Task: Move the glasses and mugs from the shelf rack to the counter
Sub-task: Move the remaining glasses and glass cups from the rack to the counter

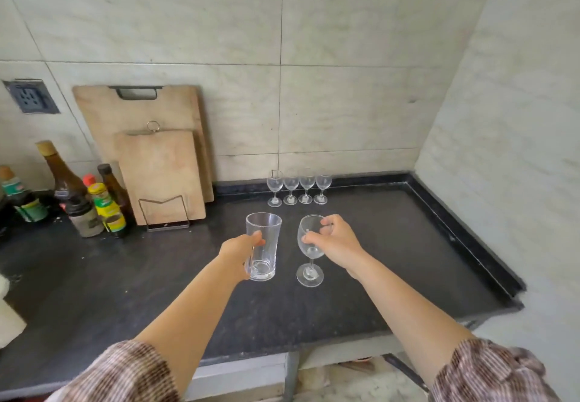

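At the left edge of the dark desk (pixel 125 276) a cluster of sauce bottles (pixel 78 200) stands beside two wooden cutting boards (pixel 157 157) that lean on the tiled wall. Right of these, near the middle of the desk, is a tall glass (pixel 263 246): clear, straight-sided, slightly wider at the rim, with a thick base, upright and empty. The left hand (pixel 241 249) comes at it from the left, forearm stretched forward, its grip curled round the lower half of the glass, a fingertip showing on the front wall. Whether the base rests on the desk or hangs just above it cannot be told. Just beside it to the right is a wine glass (pixel 309 251), upright and clear, with a round bowl, a short stem and a flat round foot low at the desk. The right hand (pixel 335 241) reaches in from the right, wrist bent, its grip pinching the bowl between the thumb near the rim and the fingers on the near side. Behind both, by the wall, four small stemmed glasses (pixel 298 189) stand upright in a close row
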A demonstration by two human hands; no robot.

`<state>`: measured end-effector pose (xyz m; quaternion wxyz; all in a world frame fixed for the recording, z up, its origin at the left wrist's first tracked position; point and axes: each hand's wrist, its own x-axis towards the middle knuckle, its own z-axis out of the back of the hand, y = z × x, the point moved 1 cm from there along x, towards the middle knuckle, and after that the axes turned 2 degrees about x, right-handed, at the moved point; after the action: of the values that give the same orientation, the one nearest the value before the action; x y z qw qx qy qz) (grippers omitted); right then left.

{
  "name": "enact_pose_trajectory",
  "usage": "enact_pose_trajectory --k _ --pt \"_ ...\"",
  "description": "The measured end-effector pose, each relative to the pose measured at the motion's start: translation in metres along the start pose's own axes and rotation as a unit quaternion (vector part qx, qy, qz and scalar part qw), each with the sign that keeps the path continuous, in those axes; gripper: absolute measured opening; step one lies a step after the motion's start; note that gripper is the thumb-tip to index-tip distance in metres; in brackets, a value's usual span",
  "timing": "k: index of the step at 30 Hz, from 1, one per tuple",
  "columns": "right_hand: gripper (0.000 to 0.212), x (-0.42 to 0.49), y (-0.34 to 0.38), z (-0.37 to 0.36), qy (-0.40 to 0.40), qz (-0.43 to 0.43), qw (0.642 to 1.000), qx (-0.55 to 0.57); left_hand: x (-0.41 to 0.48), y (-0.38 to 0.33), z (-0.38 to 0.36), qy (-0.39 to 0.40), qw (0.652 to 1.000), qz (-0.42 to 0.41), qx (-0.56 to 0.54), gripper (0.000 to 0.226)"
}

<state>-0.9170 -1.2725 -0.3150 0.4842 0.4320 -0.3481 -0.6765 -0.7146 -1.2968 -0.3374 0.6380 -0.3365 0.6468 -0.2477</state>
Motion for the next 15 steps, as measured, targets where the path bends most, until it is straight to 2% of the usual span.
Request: enact_pose_trajectory --k 6,10,15 --pt "0.064 0.109 -0.014 0.035 0.013 -0.021 1.0 -0.011 0.074 -0.021 -0.059 -0.041 0.998 0.001 -0.054 0.015" --pt "0.063 0.175 -0.023 0.057 0.025 -0.033 0.999 -0.019 0.122 -0.032 -0.093 -0.098 0.994 -0.039 -0.025 0.015" --pt "0.061 0.235 -0.033 0.076 0.009 -0.049 0.999 -0.02 0.158 -0.037 -0.116 -0.129 0.988 -0.08 -0.006 0.019"
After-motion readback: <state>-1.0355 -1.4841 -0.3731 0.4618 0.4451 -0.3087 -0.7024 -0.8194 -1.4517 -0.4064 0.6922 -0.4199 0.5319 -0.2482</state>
